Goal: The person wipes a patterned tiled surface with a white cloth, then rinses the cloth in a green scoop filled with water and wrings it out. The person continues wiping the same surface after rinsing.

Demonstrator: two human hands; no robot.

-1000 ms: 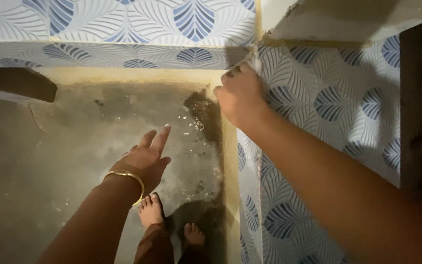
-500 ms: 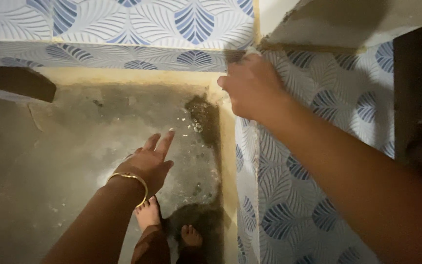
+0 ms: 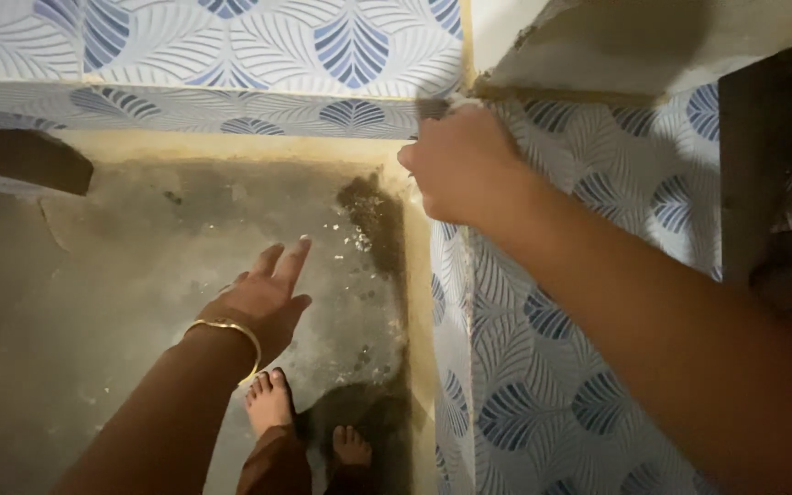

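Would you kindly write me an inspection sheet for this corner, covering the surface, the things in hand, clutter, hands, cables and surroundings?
Surface: grey concrete floor, stained, with a dark damp patch near the corner.
Job's things: white wallpaper with blue leaf pattern, its top edge gripped at the wall corner.
Clutter: small pale crumbs scattered on the floor.
Hands: right hand closed on the wallpaper's top edge; left hand open, fingers spread above the floor, gold bangle on the wrist.
Cables: nothing seen.
Surroundings: bare plaster strip above the wallpaper; bare feet below; dark opening at right.
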